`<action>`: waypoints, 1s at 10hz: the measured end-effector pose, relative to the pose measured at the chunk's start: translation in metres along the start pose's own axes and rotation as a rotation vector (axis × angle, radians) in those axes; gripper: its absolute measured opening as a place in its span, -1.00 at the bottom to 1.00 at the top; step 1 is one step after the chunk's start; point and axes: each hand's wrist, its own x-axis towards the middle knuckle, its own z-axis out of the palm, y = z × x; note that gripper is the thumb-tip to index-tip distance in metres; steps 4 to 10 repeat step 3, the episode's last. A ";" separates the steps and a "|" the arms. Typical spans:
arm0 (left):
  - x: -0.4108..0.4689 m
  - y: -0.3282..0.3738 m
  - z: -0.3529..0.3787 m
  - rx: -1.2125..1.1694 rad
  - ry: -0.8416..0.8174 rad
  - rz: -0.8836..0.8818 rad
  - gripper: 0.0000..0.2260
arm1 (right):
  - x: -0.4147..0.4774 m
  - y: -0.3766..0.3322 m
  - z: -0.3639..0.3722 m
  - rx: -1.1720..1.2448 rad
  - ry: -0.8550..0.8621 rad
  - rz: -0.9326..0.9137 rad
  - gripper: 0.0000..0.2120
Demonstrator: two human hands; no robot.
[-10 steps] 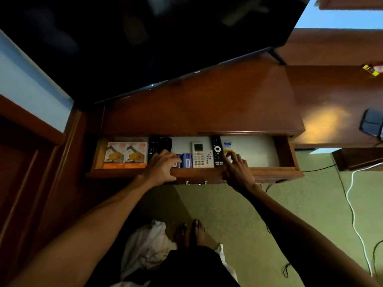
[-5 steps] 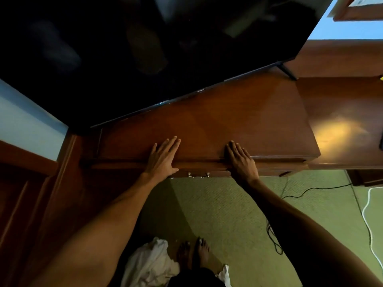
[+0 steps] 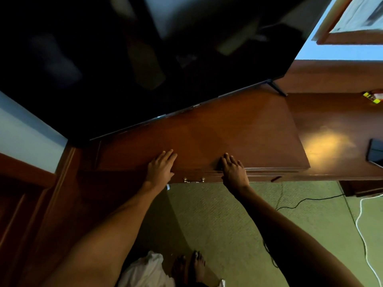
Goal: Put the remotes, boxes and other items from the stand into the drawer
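Both hands [image 3: 196, 170] atop closed drawer [image 3: 207, 179].

1. The drawer [image 3: 209, 177] sits pushed in under the front edge of the wooden stand [image 3: 238, 131], with its small brass handle [image 3: 194, 180] showing between the two wrists.
2. The left hand [image 3: 160, 167] lies flat on the stand's front edge, fingers spread and pointing toward the television [image 3: 124, 59].
3. The right hand [image 3: 233, 168] rests palm down on the same edge, just right of the handle, holding nothing.
4. The television stands at the back of the stand, its screen dark.
5. Bare feet [image 3: 189, 266] stand on the green carpet [image 3: 228, 214]; a black cable [image 3: 306, 200] and a white cable [image 3: 361, 230] trail to the right.
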 end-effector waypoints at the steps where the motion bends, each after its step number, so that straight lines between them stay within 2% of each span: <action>1: -0.001 0.006 -0.020 -0.156 -0.084 -0.019 -0.34 | -0.008 0.003 -0.006 0.052 -0.072 -0.026 -0.23; 2: -0.012 0.003 -0.054 -0.493 -0.140 -0.044 -0.56 | -0.023 0.001 -0.023 0.245 -0.088 -0.018 -0.37; 3: -0.057 -0.007 -0.073 -0.627 0.138 -0.134 -0.76 | -0.075 -0.001 -0.024 0.586 -0.188 0.040 -0.45; 10: -0.057 -0.007 -0.073 -0.627 0.138 -0.134 -0.76 | -0.075 -0.001 -0.024 0.586 -0.188 0.040 -0.45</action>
